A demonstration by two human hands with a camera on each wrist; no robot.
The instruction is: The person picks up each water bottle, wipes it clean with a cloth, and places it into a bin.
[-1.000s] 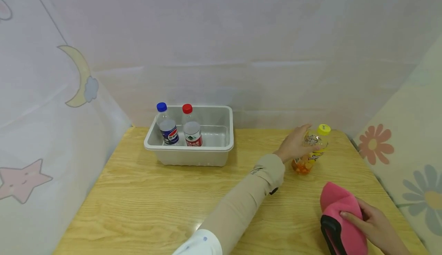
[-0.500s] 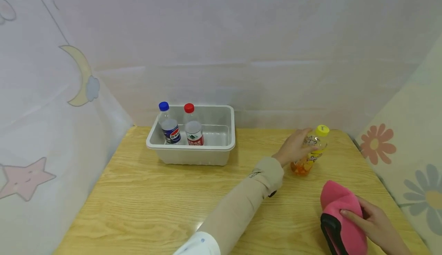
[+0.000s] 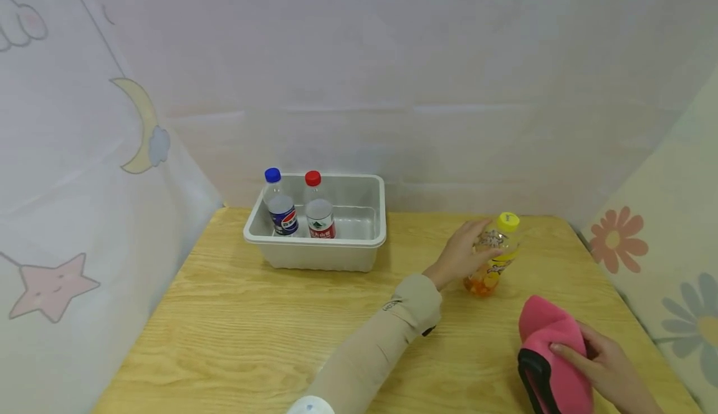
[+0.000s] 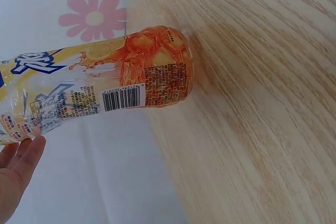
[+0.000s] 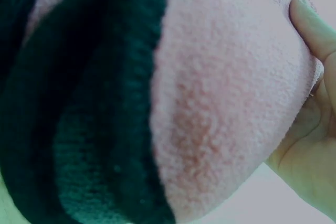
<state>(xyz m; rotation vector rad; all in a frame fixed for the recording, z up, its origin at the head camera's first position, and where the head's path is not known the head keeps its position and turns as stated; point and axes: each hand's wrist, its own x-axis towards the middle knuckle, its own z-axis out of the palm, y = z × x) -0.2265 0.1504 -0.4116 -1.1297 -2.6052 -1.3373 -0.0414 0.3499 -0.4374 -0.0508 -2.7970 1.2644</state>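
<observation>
My left hand (image 3: 462, 253) holds a clear plastic drink bottle (image 3: 496, 265) round its upper part, fingers behind and thumb in front. The bottle has a yellow cap and an orange-and-yellow label; it leans a little at the table's right side. In the left wrist view the bottle's base (image 4: 176, 66) is close to the wood; whether it touches I cannot tell. My right hand (image 3: 608, 364) grips a pink fleece item with black trim (image 3: 561, 346) near the front right, thumb on top. In the right wrist view its plush pink side (image 5: 220, 98) and dark knitted band (image 5: 115, 108) fill most of the picture.
A light grey plastic tray (image 3: 320, 255) stands at the back, left of the bottle. Inside it are a blue-capped bottle (image 3: 282, 211) and a red-capped bottle (image 3: 320, 214). Printed cloth walls (image 3: 449, 152) enclose the wooden table (image 3: 241, 333).
My left hand has brought the yellow-capped bottle slightly left and nearer. The right hand keeps its hold on the pink item, almost still. The head view has shifted a little.
</observation>
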